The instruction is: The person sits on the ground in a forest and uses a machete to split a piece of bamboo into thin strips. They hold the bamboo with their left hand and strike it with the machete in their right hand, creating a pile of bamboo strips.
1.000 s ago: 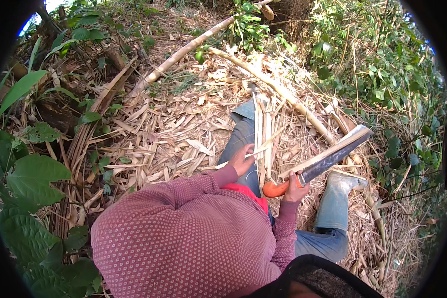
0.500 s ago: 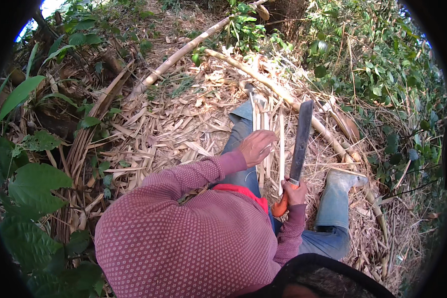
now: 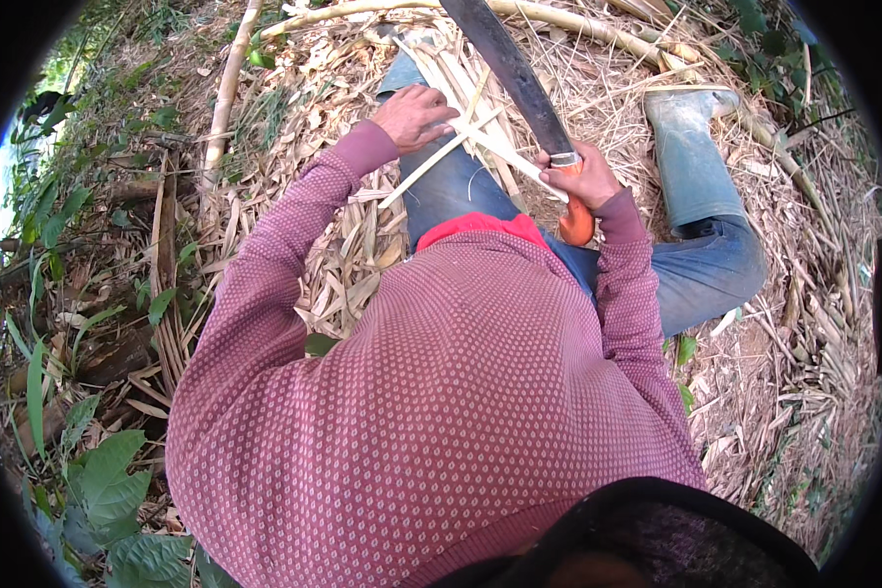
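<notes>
My right hand [image 3: 590, 178] is wrapped round the orange handle of a machete [image 3: 519, 83]. Its long dark blade points up and to the left, away from me. A pale split bamboo strip [image 3: 513, 157] slants between my hands; its near end meets my right fingers, and whether they grip it too is unclear. At the strip's far end my left hand [image 3: 416, 118] has its fingers curled and closed. Another thin strip [image 3: 426, 174] crosses beneath at an angle. Several more split strips [image 3: 461, 73] lie along my left leg.
My legs are spread on ground littered with dry bamboo leaves and shavings; a muddy rubber boot [image 3: 691, 147] covers the right one. A bamboo pole [image 3: 230, 93] lies at the far left, another [image 3: 568, 24] across the far side. Green leaves [image 3: 108, 485] grow at lower left.
The view has shifted, so hands and legs sit higher in it. The machete has gone from nearly upright to leaning left. The strip now slants between my hands, which are farther apart.
</notes>
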The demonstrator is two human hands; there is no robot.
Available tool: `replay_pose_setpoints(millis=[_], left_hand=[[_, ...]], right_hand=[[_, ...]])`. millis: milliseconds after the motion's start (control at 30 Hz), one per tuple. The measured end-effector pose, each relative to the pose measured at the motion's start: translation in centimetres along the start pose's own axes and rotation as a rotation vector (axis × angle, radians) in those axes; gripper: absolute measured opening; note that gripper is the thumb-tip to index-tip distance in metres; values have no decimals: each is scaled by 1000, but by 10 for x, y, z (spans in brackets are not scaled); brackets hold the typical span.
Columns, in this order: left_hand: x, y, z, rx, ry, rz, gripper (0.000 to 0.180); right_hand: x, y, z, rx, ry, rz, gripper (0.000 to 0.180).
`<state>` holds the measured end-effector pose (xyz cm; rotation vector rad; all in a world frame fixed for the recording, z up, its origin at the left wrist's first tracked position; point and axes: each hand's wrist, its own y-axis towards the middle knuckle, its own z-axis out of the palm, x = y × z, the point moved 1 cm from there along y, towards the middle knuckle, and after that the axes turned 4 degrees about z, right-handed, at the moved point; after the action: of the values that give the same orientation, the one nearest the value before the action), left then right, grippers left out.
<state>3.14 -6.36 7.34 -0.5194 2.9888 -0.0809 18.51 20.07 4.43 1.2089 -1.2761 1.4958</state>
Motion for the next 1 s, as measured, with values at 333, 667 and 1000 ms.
replay_pose_setpoints(millis=[333, 667, 1000], left_hand=[[8, -32, -6, 55, -227, -373, 30], [-51, 10, 11, -14, -1369, -733, 27], [-71, 7, -4, -65, -1438, -857, 25]], right_hand=[[13, -5, -34, -705, -1037, 57, 21], [8, 2, 15, -310, -979, 38, 30], [-3, 8, 20, -285, -1006, -8, 33]])
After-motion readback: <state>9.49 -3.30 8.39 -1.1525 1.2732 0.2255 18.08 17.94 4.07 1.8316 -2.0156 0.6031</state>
